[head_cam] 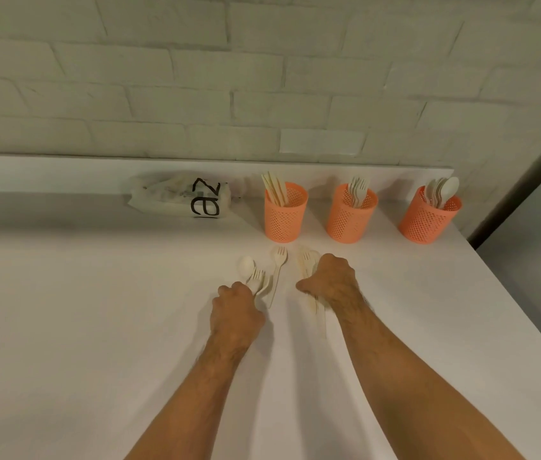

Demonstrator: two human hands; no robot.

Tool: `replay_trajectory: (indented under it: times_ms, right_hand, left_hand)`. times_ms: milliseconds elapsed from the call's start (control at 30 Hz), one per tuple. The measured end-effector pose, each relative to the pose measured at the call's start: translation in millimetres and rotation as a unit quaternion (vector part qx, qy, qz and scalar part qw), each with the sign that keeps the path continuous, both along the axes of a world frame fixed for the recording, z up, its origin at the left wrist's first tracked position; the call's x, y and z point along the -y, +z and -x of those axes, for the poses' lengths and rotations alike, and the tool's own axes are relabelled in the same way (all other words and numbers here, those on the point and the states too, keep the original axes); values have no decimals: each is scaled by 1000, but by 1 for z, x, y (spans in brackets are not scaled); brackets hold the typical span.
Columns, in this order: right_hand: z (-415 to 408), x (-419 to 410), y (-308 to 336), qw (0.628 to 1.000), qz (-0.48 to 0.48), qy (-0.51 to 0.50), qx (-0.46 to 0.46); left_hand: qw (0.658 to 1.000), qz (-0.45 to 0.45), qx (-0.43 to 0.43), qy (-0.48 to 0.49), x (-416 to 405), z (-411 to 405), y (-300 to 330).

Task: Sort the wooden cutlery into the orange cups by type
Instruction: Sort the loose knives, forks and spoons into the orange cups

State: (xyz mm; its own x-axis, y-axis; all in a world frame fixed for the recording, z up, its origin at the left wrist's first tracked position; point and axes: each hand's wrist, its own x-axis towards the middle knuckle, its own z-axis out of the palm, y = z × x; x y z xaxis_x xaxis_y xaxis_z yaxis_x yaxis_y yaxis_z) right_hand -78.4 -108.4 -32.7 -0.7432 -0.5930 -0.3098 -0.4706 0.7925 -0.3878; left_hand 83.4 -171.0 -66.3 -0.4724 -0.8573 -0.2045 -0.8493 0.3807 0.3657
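Both hands are down on the white surface (96, 327), right in front of the cups. The left hand (234, 313) has its grip curled round a small bunch of cutlery (262, 280), a spoon bowl and fork tines fanning out past the knuckles. The right hand (330, 280) is curled over a second bunch (307, 260); its grip looks closed on those pieces, handles poking out beneath the wrist. Behind them stand three orange cups: the left cup (284, 217) with knives, the middle cup (350, 217) with forks, the right cup (428, 217) with spoons. A white bag (179, 199) lies left of them.
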Motion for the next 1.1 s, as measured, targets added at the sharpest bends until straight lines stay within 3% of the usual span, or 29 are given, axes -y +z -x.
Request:
replay_trajectory:
  times_ms: [400, 600, 767, 867, 933, 1033, 1100]
  right_hand:
    - [5, -16, -5, 997, -12, 65, -27]
    - [11, -24, -12, 997, -5, 70, -17]
    - [31, -36, -19, 980, 172, -8, 101]
    - [40, -41, -11, 950, 289, -35, 111]
    - [42, -42, 0, 914, 385, -54, 114]
    - [46, -41, 17, 836, 526, -84, 133]
    - [51, -37, 19, 806, 567, -94, 141]
  left_hand:
    - [999, 20, 42, -4, 7, 14, 5]
    - [1000, -2, -3, -17, 10, 16, 15]
    - [973, -96, -205, 48, 14, 19, 16]
    - [947, -39, -308, 88, 16, 31, 20]
    - [914, -9, -387, 119, 15, 43, 25]
    - [835, -40, -513, 196, 16, 64, 28]
    - [809, -48, -542, 220, 15, 75, 24]
